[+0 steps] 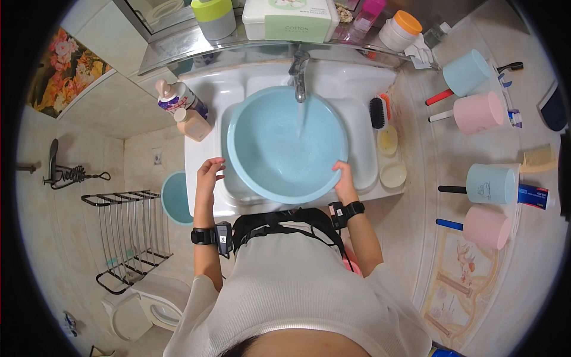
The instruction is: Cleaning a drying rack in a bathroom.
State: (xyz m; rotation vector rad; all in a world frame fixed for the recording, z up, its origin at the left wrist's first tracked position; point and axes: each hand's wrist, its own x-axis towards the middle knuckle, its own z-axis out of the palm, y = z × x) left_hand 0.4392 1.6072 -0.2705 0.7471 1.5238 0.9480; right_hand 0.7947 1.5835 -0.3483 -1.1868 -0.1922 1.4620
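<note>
A light blue plastic basin sits in the white ceramic washbasin. Water runs from the chrome faucet into it, and a little water shows at its bottom. My right hand grips the basin's rim at the lower right, thumb over the edge. Beside the basin's left side, my left hand hovers over the washbasin's edge, fingers slightly curled and apart, holding nothing. A pump bottle and a peach-coloured bottle stand at the washbasin's back left corner.
A scrub brush and soap dishes line the right ledge. Above, a metal shelf bears a cotton box and jars. Cups hang on the right wall. A metal rack and another blue basin are at left.
</note>
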